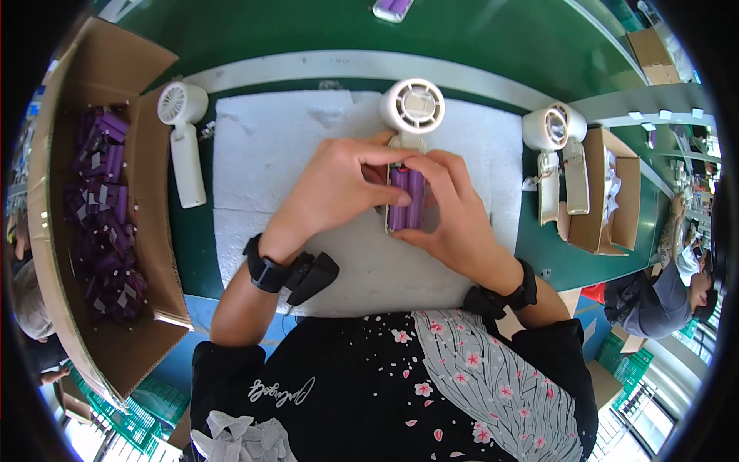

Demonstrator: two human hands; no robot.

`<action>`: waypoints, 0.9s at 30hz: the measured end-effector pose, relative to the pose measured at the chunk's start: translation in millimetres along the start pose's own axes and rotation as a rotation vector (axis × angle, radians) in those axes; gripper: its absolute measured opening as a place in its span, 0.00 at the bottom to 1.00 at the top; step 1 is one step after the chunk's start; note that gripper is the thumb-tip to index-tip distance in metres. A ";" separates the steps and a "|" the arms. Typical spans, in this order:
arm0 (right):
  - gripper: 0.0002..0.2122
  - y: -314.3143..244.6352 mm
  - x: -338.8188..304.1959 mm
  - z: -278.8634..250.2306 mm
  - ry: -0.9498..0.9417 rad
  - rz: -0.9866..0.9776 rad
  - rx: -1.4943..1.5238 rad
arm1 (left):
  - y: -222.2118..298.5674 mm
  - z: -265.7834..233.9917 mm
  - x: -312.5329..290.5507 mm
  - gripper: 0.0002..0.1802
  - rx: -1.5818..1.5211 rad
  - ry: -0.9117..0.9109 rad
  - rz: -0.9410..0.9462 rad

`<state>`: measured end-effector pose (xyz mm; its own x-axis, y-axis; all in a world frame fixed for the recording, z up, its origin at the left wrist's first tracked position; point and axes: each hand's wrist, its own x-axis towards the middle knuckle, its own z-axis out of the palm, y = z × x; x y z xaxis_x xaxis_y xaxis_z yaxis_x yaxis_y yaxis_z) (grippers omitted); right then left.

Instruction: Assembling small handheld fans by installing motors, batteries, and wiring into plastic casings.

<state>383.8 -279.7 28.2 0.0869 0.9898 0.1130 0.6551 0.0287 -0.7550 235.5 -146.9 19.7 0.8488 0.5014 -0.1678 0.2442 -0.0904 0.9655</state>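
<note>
A white handheld fan (412,108) lies on the pale foam pad (300,131) with its round head pointing away from me. Its handle is uncovered, and a purple battery pack (406,202) of side-by-side cells sits in it. My left hand (342,185) closes on the pack's upper left part, thumb pressed across the cells. From the other side, my right hand (456,206) grips the pack and handle, with its thumb near the lower end and its fingers near the top. The fingers hide part of the handle's upper end.
On the left stands a cardboard box (158,231) full of purple battery packs (104,208). Beside it lies another white fan (185,146). Two more fans (548,131) rest at the right, next to a smaller cardboard box (616,231). A white rail (308,65) crosses behind the pad.
</note>
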 end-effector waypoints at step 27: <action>0.24 53.7 71.5 -45.9 0.495 -0.179 -0.737 | -21.4 -51.2 -31.9 0.29 0.809 1.039 0.147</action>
<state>459.6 -213.8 25.3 0.1386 0.8011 0.5823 0.9896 -0.0886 -0.1135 179.2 -116.9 14.6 0.2281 0.8313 0.5068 0.6981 -0.5025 0.5100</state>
